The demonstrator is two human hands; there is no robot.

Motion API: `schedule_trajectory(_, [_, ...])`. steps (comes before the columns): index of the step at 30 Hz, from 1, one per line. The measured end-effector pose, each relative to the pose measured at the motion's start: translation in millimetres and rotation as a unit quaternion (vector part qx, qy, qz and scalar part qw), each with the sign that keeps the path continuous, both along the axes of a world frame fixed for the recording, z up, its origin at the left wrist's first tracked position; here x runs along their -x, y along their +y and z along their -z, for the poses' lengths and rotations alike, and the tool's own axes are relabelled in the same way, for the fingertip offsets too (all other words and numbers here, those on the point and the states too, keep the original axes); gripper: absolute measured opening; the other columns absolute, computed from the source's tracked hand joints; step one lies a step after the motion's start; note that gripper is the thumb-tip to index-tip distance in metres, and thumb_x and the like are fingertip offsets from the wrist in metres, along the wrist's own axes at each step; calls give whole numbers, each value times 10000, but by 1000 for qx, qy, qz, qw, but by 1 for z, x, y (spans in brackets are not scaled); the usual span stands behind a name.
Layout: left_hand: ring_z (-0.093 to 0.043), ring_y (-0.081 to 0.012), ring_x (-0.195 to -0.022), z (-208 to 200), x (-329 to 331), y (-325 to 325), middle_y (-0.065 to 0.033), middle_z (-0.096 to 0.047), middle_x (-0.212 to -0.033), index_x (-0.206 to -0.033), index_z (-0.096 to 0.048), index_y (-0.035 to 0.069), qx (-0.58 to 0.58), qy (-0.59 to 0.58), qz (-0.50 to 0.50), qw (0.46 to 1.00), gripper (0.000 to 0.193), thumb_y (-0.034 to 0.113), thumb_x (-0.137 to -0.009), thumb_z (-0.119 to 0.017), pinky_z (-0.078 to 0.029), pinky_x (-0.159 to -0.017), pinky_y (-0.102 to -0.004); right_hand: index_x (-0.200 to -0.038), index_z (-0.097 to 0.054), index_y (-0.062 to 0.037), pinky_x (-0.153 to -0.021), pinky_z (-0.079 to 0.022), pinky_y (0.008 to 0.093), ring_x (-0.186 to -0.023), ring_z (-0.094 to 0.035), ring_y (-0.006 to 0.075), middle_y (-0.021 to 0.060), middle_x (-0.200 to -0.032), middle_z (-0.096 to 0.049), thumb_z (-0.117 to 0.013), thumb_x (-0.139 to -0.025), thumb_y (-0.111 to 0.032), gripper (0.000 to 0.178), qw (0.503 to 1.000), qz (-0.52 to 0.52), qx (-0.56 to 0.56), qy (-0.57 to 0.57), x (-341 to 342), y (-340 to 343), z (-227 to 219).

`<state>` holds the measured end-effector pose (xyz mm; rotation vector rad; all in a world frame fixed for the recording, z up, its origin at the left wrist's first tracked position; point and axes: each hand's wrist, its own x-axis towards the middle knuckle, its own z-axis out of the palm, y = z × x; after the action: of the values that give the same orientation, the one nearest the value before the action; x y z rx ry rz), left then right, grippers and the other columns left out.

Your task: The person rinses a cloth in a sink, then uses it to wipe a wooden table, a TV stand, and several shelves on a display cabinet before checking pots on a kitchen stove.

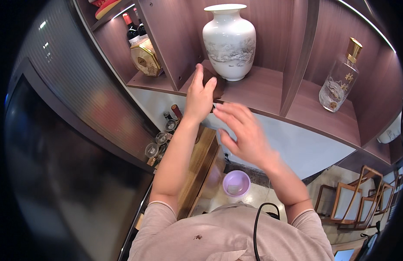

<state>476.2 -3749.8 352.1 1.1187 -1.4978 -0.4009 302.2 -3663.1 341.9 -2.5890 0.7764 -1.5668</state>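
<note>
The left hand (pixel 199 93), in the upper middle of the frame, presses a dark cloth (pixel 212 85) onto the shelf (pixel 258 93), fingers closed over it, just beside the base of the vase (pixel 229 41). The right hand (pixel 242 132) hovers below the shelf edge, fingers spread, holding nothing. A wide sweep could likely knock the vase: glazed white ceramic, round-bellied, narrow-footed, so it may tip easily. The shelf is smooth brown wood grain. At the upper right stands 1 clear glass bottle (pixel 340 80) with a gold cap.
</note>
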Motion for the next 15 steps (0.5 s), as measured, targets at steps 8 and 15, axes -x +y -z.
schedule_trajectory(8, [-549, -359, -1332, 7, -34, 17, -188, -627, -1364, -1232, -682, -7, 114, -343, -43, 931, 386, 242, -938, -700, -448, -1101, -437, -1173, -677, -23, -1008, -502, 458, -1169, -619, 325, 125, -1186, -680, -734, -791, -64, 388, 999, 22, 21, 44, 18, -23, -3])
schedule_trajectory(15, [-559, -412, -1195, 2, -51, 27, -206, -638, -1153, -1122, -621, -36, 102, -449, -114, 880, 724, 540, -730, -818, -441, -1058, -493, -1126, -706, -34, -1018, -491, 500, -1143, -630, 312, 101, -1142, -698, -759, -790, -73, 342, 1000, 16, 2, 23, 27, 9, 22])
